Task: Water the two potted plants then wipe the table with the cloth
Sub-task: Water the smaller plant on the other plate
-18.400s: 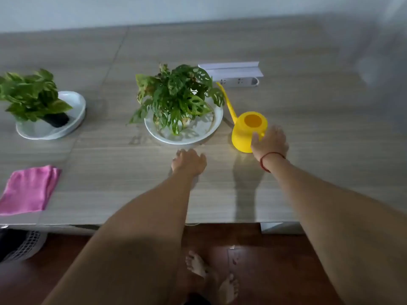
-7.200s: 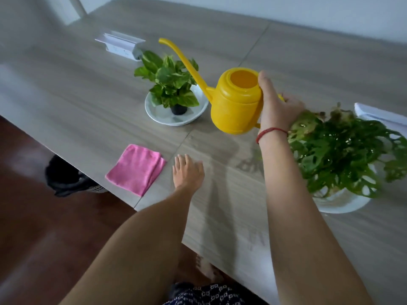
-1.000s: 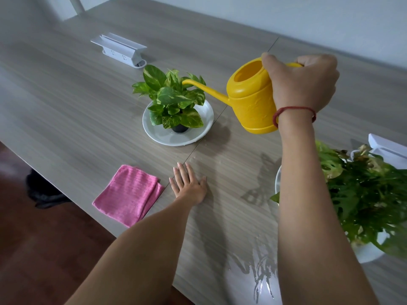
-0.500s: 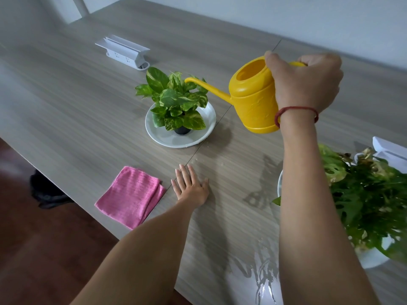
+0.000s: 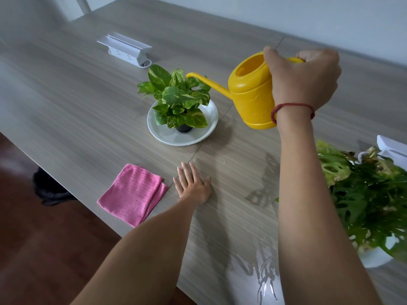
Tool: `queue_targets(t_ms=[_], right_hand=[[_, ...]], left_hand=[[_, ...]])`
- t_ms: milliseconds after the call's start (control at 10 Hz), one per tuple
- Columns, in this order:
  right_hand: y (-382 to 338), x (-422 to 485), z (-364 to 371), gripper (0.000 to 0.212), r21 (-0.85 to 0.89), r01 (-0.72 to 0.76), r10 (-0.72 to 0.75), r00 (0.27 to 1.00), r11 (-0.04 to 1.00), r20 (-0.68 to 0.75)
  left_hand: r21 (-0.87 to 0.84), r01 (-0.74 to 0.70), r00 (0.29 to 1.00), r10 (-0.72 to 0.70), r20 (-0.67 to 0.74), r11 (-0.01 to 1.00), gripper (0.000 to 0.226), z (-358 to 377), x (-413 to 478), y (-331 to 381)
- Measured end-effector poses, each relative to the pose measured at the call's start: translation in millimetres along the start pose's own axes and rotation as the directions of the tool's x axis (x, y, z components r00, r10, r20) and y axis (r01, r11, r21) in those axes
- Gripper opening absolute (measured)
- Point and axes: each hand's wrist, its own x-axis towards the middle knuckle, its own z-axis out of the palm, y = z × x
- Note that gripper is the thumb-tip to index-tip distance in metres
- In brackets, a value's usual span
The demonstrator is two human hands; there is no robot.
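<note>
The wood-grain table [image 5: 92,111] fills the view, a seam running through it from the far edge down past the plate. At the right edge sprawls the big plant with holed leaves [image 5: 370,201], sitting in its white dish [image 5: 374,257], partly hidden behind the person's right forearm. Up in the air over the table is the yellow watering can [image 5: 251,93], tipped forward, its long thin spout reaching left so the tip sits right over the top leaves of the small variegated plant [image 5: 178,100]. The right hand [image 5: 304,78] is wrapped tight around the can's handle, thumb hooked over the rim of the opening, a red cord [image 5: 293,107] around the wrist. Whether water is coming out of the spout cannot be told.

That small plant stands in a dark little pot on a white plate [image 5: 160,134], near the middle of the table. Nearer the front edge lies the pink cloth [image 5: 132,194], folded flat, untouched. Just beside it, to its right, the left hand [image 5: 192,186] rests palm down on the wood, fingers spread and straight, holding nothing. Farther back sits a white power strip holder [image 5: 125,49], and a second white piece [image 5: 392,147] peeks out behind the big plant. A few small droplets [image 5: 198,158] dot the surface near the seam, just ahead of the left fingertips.
</note>
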Motion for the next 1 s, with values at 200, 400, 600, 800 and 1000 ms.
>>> queue_targets(t_ms=[200,400,600,800,1000], right_hand=[[5.1,2.5,-2.9,0.055,-0.047,-0.017,0.019,0.999,0.999,0.031],[5.9,0.1,-4.0,0.057,-0.026,-0.017,0.018,0.998,1.000,0.053],[0.8,-7.2,0.2,0.057,-0.014,-0.022,0.023,0.999,1.000,0.040],[6.3,-9.8,-3.0,0.038,-0.042,0.033,-0.024,0.976,0.999,0.216],[2.4,-12.4,-11.6,0.035,-0.061,0.055,-0.039,0.969,0.997,0.245]], left_hand=[[0.011,-0.003,1.000,0.003,0.018,1.000,0.074,-0.6,0.6,-0.2],[0.007,0.003,1.000,-0.003,0.005,1.000,0.074,0.1,1.3,0.2],[0.000,0.019,1.000,-0.019,-0.011,1.000,0.074,2.5,2.6,0.7],[0.008,0.031,0.999,-0.031,-0.014,0.999,0.073,2.6,3.2,1.4],[0.007,0.025,0.999,-0.024,-0.023,1.000,0.073,3.5,2.6,1.0]])
